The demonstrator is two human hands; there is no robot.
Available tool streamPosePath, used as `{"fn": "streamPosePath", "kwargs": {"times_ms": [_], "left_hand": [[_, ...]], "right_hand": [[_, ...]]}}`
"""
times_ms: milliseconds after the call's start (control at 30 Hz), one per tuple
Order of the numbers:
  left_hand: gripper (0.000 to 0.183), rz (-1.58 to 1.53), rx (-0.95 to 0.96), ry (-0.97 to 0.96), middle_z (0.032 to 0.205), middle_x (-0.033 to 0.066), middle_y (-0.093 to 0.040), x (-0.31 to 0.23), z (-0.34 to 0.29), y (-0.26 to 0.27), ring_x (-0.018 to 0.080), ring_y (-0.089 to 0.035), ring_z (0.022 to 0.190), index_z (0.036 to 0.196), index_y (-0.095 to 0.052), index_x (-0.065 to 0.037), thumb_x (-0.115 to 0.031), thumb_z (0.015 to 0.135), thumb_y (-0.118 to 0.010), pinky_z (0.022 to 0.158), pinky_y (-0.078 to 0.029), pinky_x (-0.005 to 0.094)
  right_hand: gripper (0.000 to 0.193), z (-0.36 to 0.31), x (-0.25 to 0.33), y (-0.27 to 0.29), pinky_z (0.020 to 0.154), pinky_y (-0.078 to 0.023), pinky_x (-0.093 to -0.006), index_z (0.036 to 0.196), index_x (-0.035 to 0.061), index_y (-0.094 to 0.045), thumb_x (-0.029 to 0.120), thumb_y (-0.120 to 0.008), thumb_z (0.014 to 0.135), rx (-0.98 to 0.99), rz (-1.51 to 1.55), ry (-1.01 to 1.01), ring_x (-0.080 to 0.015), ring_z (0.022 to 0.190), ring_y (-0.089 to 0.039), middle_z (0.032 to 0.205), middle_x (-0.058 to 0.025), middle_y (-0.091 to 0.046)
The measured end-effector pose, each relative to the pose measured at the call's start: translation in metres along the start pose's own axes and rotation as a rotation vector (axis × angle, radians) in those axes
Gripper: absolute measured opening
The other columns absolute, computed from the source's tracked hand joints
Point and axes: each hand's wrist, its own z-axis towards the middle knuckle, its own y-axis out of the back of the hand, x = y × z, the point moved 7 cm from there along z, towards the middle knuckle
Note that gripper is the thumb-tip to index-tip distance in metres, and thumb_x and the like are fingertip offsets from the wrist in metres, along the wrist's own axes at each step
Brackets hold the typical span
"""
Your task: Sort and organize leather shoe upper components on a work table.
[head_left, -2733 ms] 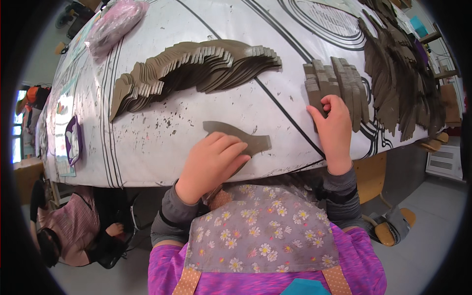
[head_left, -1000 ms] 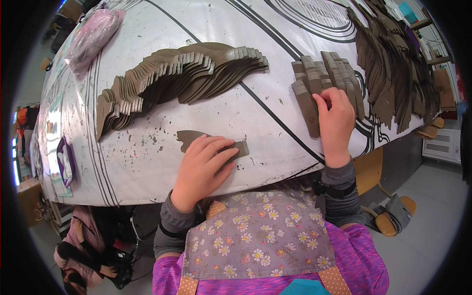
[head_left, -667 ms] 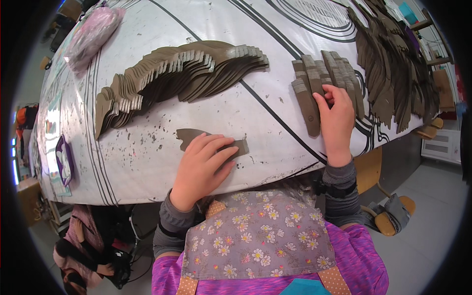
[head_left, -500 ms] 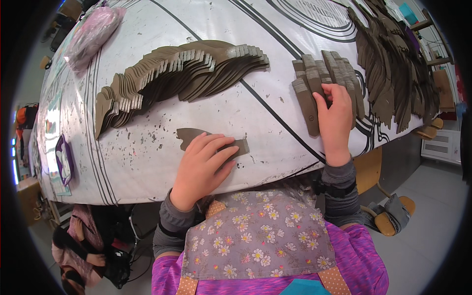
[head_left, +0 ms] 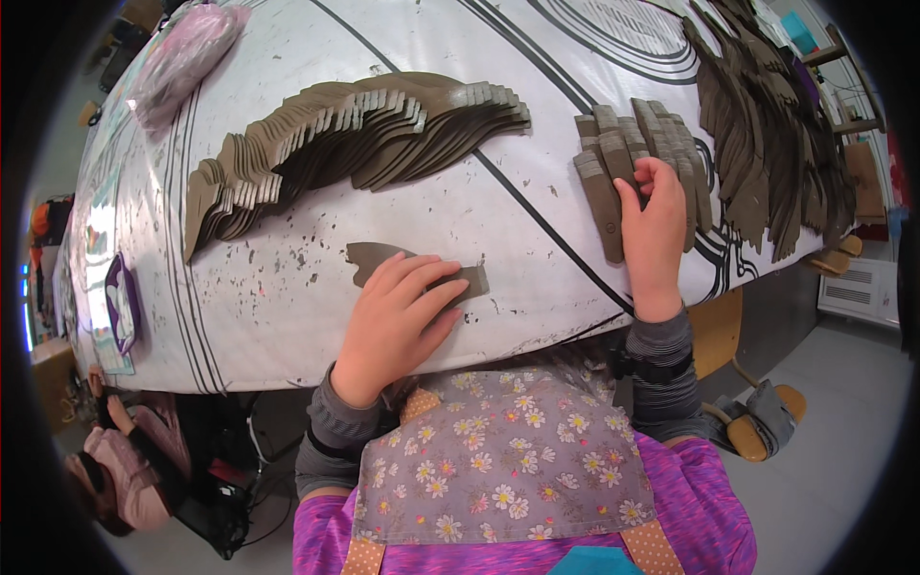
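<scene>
My left hand [head_left: 407, 309] lies with outstretched fingers over a single flat, curved brown cut piece [head_left: 366, 259]. The hand covers its middle; a pale strip shows at its right end. At the right, my right hand [head_left: 656, 230] has its thumb and bent fingers closed at a brown piece among overlapping pieces [head_left: 599, 206] with pale ends. The fingers hide part of that piece. Beyond my left hand, a long fanned row of similar brown pieces [head_left: 316, 134] curves across the white table.
Many long brown pieces [head_left: 757, 144] are heaped along the table's right side. A clear pinkish plastic bag [head_left: 187, 62] lies far left, with a purple-edged item [head_left: 125, 302] nearer. Another person [head_left: 144, 470] is at the lower left. A wooden chair [head_left: 717, 335] stands near my right arm.
The view has shifted slightly. My hands keep nearly the same places on the pieces. The person at the lower left has leaned and reached toward the table edge.
</scene>
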Motion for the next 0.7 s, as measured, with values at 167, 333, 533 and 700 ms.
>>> {"fn": "streamPosePath", "kwargs": {"times_ms": [167, 333, 533, 700], "left_hand": [[0.033, -0.008, -0.005, -0.007, 0.117, 0.0031, -0.062, 0.0, 0.001, 0.001, 0.0252, -0.057, 0.111, 0.106, -0.066, -0.011, -0.011, 0.073, -0.073, 0.099, -0.041, 0.0453], [0.033, -0.017, 0.002, 0.001, 0.117, 0.0034, -0.062, 0.002, -0.001, -0.001, 0.0254, -0.057, 0.111, 0.106, -0.066, -0.011, -0.011, 0.073, -0.073, 0.099, -0.041, 0.0455], [0.032, -0.061, -0.015, -0.003, 0.116, 0.0037, -0.063, 0.006, -0.002, 0.0, 0.0258, -0.057, 0.111, 0.104, -0.067, -0.011, -0.012, 0.073, -0.073, 0.098, -0.042, 0.0453], [0.028, -0.132, 0.003, -0.051, 0.116, 0.0029, -0.064, 0.003, -0.001, 0.004, 0.0252, -0.057, 0.111, 0.102, -0.068, -0.011, -0.011, 0.074, -0.072, 0.098, -0.042, 0.0449]], "right_hand": [[0.023, -0.001, -0.003, -0.001, 0.077, -0.046, -0.0368, 0.105, 0.0023, -0.061, 0.006, -0.066, 0.083, 0.012, -0.037, 0.052, -0.0267, 0.087, -0.056, 0.094, -0.0104, -0.058], [0.014, -0.002, 0.004, 0.001, 0.079, -0.045, -0.0378, 0.092, 0.0021, -0.057, 0.002, -0.065, 0.08, -0.015, -0.015, 0.073, -0.0277, 0.089, -0.056, 0.093, -0.01, -0.058], [0.015, 0.0, -0.002, 0.006, 0.083, -0.044, -0.0373, 0.084, 0.0039, -0.051, -0.003, -0.061, 0.075, -0.015, 0.186, 0.139, -0.0277, 0.09, -0.056, 0.102, -0.0089, -0.062], [0.014, 0.003, -0.018, 0.041, 0.088, -0.043, -0.0289, 0.088, 0.0049, -0.044, -0.005, -0.054, 0.088, -0.009, 0.747, 0.007, -0.014, 0.094, -0.056, 0.107, -0.0149, -0.064]]}}
